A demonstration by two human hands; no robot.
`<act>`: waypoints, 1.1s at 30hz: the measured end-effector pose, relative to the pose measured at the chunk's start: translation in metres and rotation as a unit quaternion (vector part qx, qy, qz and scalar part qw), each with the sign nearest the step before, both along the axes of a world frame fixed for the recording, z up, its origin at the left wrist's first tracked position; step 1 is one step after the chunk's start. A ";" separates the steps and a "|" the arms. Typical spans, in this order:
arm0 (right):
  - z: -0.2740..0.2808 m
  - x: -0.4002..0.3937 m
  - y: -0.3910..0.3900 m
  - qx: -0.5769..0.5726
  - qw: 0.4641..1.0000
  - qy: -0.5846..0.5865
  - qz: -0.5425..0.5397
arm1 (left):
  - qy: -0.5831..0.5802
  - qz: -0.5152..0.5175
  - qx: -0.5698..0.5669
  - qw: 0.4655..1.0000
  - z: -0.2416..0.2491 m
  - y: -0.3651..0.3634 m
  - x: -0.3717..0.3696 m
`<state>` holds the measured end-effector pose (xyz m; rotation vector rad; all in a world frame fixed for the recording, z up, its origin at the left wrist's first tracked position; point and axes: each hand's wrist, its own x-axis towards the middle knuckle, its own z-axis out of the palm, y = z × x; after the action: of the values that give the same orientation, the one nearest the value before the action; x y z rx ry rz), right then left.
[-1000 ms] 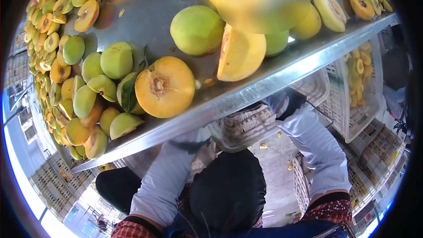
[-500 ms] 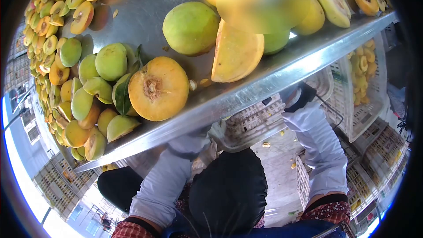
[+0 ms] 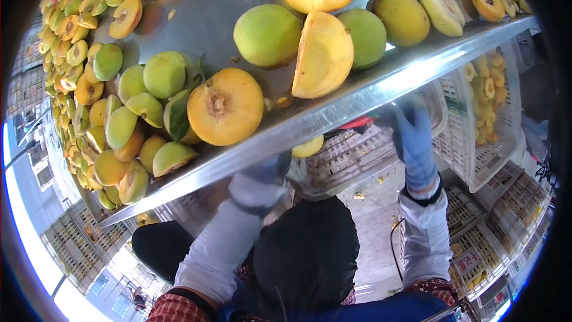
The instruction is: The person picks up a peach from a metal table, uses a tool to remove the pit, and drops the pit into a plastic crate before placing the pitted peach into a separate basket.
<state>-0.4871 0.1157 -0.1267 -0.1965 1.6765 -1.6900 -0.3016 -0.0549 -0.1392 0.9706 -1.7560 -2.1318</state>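
My left hand (image 3: 262, 173), in a pale glove, is under the steel table's front lip. At its fingertip side a yellow-green piece of apricot (image 3: 308, 146) shows, and the hand seems closed on it; the fingers are largely hidden. My right hand (image 3: 415, 149), in a blue glove, reaches up under the lip farther right. Its fingertips are blurred and partly covered, so its grip cannot be made out. Just left of it is a red thing (image 3: 357, 123), mostly hidden. Above lie a cut apricot half (image 3: 225, 107) and an upright cut half (image 3: 323, 56).
The steel table (image 3: 196, 188) carries a large heap of cut apricots (image 3: 89, 89) at left and whole green ones (image 3: 267, 36). A plastic crate (image 3: 345, 158) sits below between my hands. Another crate (image 3: 473, 167) with fruit stands at right. My knee (image 3: 307, 250) is below.
My right hand has turned and moved, now pointing upward under the lip. The apricot piece by my left hand and the red thing have come into view. The fruit on the table shifted slightly in view.
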 end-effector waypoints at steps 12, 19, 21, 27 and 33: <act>0.149 0.086 0.030 -0.216 0.955 0.200 -0.031 | 0.199 -0.256 -0.107 0.940 0.213 -0.028 0.069; 0.207 0.193 -0.044 -0.255 0.966 -0.047 0.023 | 0.145 -0.274 -0.140 0.940 0.239 0.011 0.165; 0.203 0.217 -0.051 -0.203 0.975 0.043 0.084 | 0.112 -0.172 -0.297 0.933 0.242 0.021 0.202; 0.211 0.309 -0.041 -0.301 0.926 -0.083 0.212 | 0.000 -0.022 -0.563 0.826 0.264 0.054 0.272; 0.206 0.360 -0.040 -0.251 0.921 -0.144 0.261 | -0.020 -0.010 -0.624 0.781 0.256 0.078 0.318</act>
<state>-0.1273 0.0753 0.0788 -0.5558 0.8474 -1.5976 0.0160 0.0235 0.1166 0.5380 -2.4873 -0.5048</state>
